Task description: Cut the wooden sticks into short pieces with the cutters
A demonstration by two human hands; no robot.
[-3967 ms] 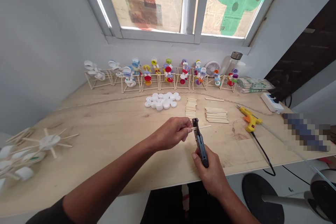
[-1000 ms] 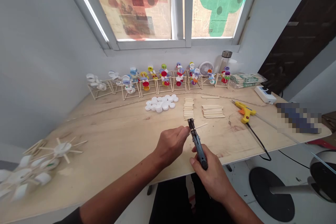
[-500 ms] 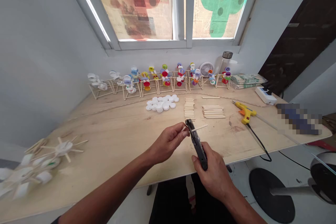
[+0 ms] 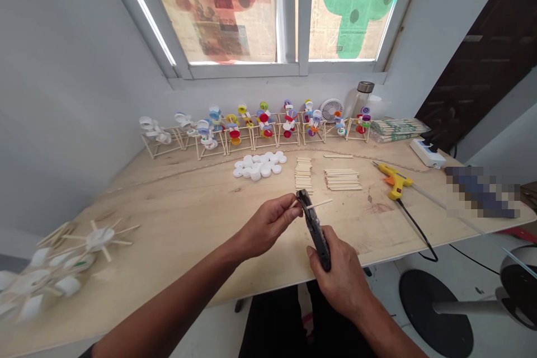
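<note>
1. Pale wooden surface (image 4: 180, 218) under window (image 4: 247, 70); white caps (image 4: 259, 166), stick piles (image 4: 343, 179) lie beyond hands.
2. Left hand (image 4: 268, 225): grip pinched closed on stick end (image 4: 294, 204).
3. Right hand (image 4: 343, 271): grip wrapped round dark pliers (image 4: 318, 238), above surface.
4. Thin stick (image 4: 321, 203) juts right from pliers' head; can't tell if joined to stick end.

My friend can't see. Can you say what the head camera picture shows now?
A person's right hand grips a dark hand tool over a wooden table, and their left hand pinches a thin wooden stick at the tool's head. Beyond lie white caps and stick piles, with a yellow glue gun to the right and colourful cap wheels under a window.
</note>
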